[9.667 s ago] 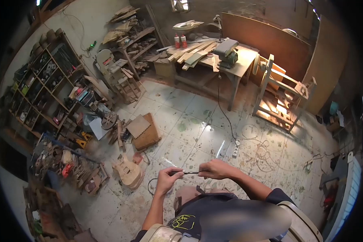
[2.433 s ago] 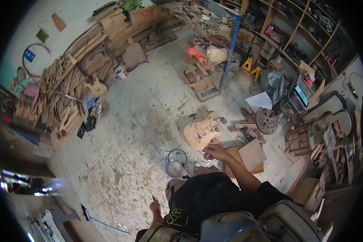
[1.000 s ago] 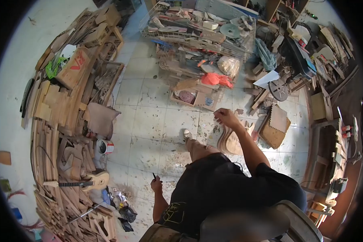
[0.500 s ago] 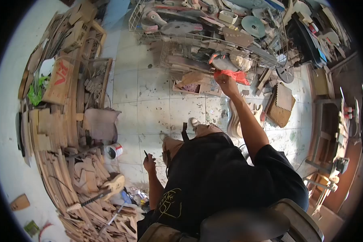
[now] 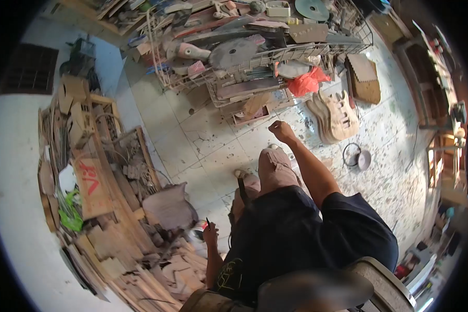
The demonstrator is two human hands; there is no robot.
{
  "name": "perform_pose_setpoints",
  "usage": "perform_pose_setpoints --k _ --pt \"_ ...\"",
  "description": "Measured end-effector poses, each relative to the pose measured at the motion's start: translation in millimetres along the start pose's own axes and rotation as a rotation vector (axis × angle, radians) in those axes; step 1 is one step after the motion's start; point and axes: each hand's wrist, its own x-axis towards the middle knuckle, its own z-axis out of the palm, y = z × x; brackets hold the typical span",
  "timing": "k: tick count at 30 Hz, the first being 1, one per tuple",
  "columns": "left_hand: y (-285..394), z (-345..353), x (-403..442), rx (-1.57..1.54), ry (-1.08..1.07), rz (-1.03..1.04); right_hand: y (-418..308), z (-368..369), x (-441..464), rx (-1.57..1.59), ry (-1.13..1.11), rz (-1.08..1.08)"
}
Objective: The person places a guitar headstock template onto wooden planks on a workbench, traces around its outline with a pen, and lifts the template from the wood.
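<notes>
My left hand (image 5: 211, 235) is low beside my left leg, its fingers closed round a thin dark pen-like stick (image 5: 208, 223) that points up. My right hand (image 5: 282, 131) is stretched forward with its fingers curled closed; whether anything small is inside, I cannot make out. Ahead of it, a red plastic bag (image 5: 308, 82) hangs at the front of the wire rack (image 5: 218, 93), apart from my fingers. Under the rack, nearest that hand, sits a shallow wooden box (image 5: 251, 118). Guitar-body-shaped wooden pieces (image 5: 338, 117) stand to its right.
The rack holds a circular saw blade (image 5: 233, 53), a green disc (image 5: 312, 9) and other dusty tools. Wood offcuts (image 5: 140, 275) and a marked cardboard box (image 5: 92, 187) pile up at the left. A round bowl-like item (image 5: 364, 160) lies on the tiled floor (image 5: 208, 151).
My right hand has come away from the red plastic bag and moved back toward me. The view has turned, showing more of the left wall. My left hand still grips the dark stick.
</notes>
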Motion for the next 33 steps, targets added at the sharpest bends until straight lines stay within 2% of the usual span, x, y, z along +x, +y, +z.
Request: perform_pose_setpoints --k 1,2,3,4,5,6,7,11,14,16,18,20,22,24,26,27,29,31,33 --pt "23 -21 -6 0.100 0.053 0.045 -14 0 0 0.026 -0.108 0.127" --pt "40 -39 -11 0.196 0.107 0.088 -16 12 5 -0.029 -0.049 0.103" --pt "15 -56 16 0.288 0.134 0.131 -13 26 13 -0.090 0.004 0.075" --pt "-13 -73 45 0.317 0.128 0.007 -13 39 24 -0.155 0.051 0.042" --pt "10 -78 34 0.254 0.134 0.052 -23 42 35 -0.185 -0.049 0.103" --pt "35 -85 20 0.190 0.145 0.093 -30 48 47 -0.221 -0.030 0.070" --pt "49 -86 17 0.161 0.124 0.055 -34 54 61 -0.257 -0.009 0.032" --pt "87 -77 3 0.239 0.024 0.126 -58 84 100 -0.534 0.099 -0.062" --pt "100 -64 -17 0.336 -0.024 0.130 -58 105 137 -0.543 -0.005 -0.020" --pt "87 -60 -27 0.325 -0.040 0.039 -43 127 162 -0.729 -0.058 -0.002" --pt "56 -60 -34 0.387 -0.018 0.071 -19 150 192 -0.904 -0.206 0.041" --pt "52 -61 -51 0.412 -0.052 -0.060 7 172 214 -0.958 -0.270 0.089" --pt "50 -61 -68 0.435 -0.062 -0.133 17 182 214 -0.811 -0.078 0.149" --pt "43 -60 -78 0.453 -0.047 -0.141 26 182 217 -0.964 -0.124 0.060" --pt "39 -57 -85 0.418 -0.036 -0.171 51 186 220 -1.020 -0.051 -0.078" --pt "38 -55 -87 0.373 -0.033 -0.199 79 199 221 -0.998 0.042 -0.170" --pt "30 -53 -84 0.308 -0.041 -0.225 80 189 220 -0.821 0.114 -0.204" --pt "14 -52 -72 0.266 -0.064 -0.220 28 132 201 -0.512 0.110 -0.113" --pt "53 -47 -69 0.306 -0.071 -0.151 -25 80 165 -0.198 0.191 -0.067"
